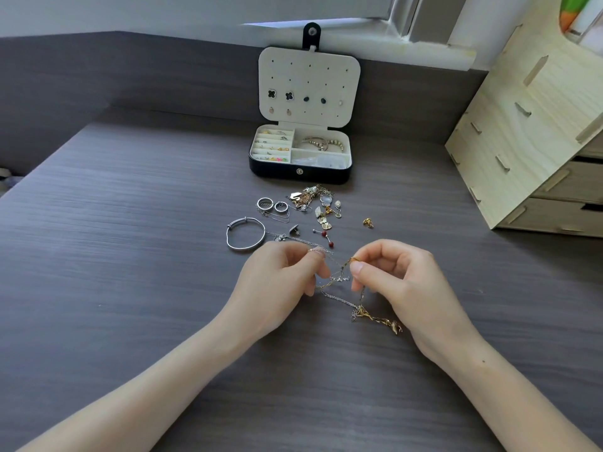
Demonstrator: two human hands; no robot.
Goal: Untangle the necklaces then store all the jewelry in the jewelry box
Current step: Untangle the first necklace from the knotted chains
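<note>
Standing open at far centre, black jewelry box with cream lining (277, 173): stud earrings (288, 96) in lid, small pieces in left slots, beaded bracelet (323, 143) far right. Spread before it on dark grey wood-grain desk (130, 256), loose jewelry pile (310, 199), silver bangle (244, 250); pale plywood drawer unit (522, 141) right. Pinching tangled gold and silver necklace chains (375, 318) near centre, curled fingers of left hand (277, 282) and right hand (401, 278).

A dark grey wood-grain desk (130, 256) with a pale wooden drawer unit (528, 132) at its right, a white window sill (424, 48) behind.
</note>
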